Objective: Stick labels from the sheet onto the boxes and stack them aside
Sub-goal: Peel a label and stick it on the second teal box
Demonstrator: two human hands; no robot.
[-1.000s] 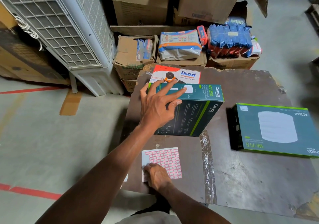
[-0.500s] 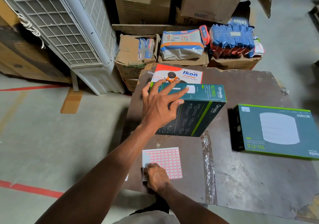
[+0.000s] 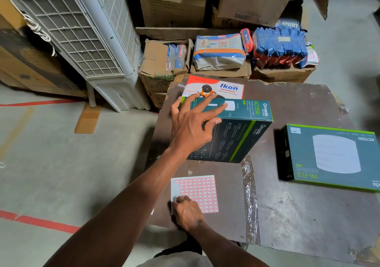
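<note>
The teal box [image 3: 236, 131] is showing smooth printed card with a slight sheen. The label sheet [image 3: 197, 190] is looking like matt paper. The table [image 3: 287, 215] is wearing a rough, scuffed brown top.

Teal boxes [image 3: 236, 131]: two. Label sheet [image 3: 197, 190]: one.

Bare table [image 3: 292, 209] between both boxes
</note>
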